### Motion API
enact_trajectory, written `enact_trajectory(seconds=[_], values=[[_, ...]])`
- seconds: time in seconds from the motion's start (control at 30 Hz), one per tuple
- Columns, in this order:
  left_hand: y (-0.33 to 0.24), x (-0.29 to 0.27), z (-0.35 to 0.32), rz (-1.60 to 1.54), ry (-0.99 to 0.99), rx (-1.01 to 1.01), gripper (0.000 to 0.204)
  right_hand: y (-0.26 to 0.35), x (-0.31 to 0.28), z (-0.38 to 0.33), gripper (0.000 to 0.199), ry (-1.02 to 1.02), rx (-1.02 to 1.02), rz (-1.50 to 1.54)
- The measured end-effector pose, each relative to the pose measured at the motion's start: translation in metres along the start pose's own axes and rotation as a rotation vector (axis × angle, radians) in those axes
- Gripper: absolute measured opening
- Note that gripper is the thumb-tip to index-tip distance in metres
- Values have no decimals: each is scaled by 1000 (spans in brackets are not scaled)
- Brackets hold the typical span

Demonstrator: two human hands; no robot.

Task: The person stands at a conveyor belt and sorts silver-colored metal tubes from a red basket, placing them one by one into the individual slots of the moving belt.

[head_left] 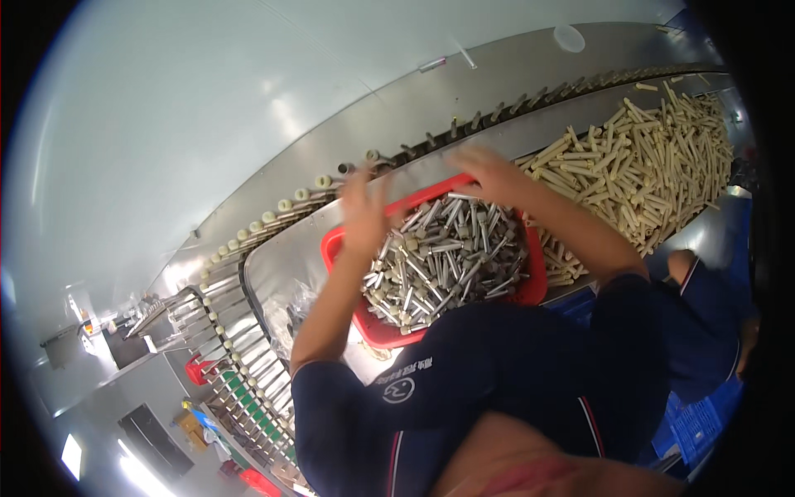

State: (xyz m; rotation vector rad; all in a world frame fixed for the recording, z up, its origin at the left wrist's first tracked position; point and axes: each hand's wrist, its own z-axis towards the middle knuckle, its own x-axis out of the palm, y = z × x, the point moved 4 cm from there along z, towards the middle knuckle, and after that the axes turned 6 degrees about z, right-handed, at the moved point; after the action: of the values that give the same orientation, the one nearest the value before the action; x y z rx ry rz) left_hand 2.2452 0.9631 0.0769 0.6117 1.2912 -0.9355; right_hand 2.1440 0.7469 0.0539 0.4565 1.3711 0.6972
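Both hands are smeared by motion over the far rim of a red plastic basket (542, 286). The basket holds a heap of short metal rods (447, 248), many with cream or grey ends. My left hand (364, 207) is raised at the basket's far left corner, just below the conveyor; whether its fingers hold anything is too blurred to tell. My right hand (489, 176) reaches over the far right rim, close to the row of upright conveyor pins (454, 127). Its fingers point left toward the chain, and their grip is unclear. Cream-ended pieces (286, 205) sit on the conveyor to the left.
A large pile of cream tubes (638, 157) covers the bench at the right. The conveyor (224, 340) curves round the left side and comes toward me. Clear plastic film (302, 302) lies left of the basket. Another person's arm (683, 265) is at the right, near blue crates (691, 427).
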Motion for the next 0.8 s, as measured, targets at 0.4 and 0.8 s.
enact_trajectory(seconds=[0.4,0.8], values=[[58,1,70,111,43,125,16,31,4,148,24,174,-87,-110],[-6,5,-9,-144,46,197,62,11,8,-21,79,617,-4,-76]])
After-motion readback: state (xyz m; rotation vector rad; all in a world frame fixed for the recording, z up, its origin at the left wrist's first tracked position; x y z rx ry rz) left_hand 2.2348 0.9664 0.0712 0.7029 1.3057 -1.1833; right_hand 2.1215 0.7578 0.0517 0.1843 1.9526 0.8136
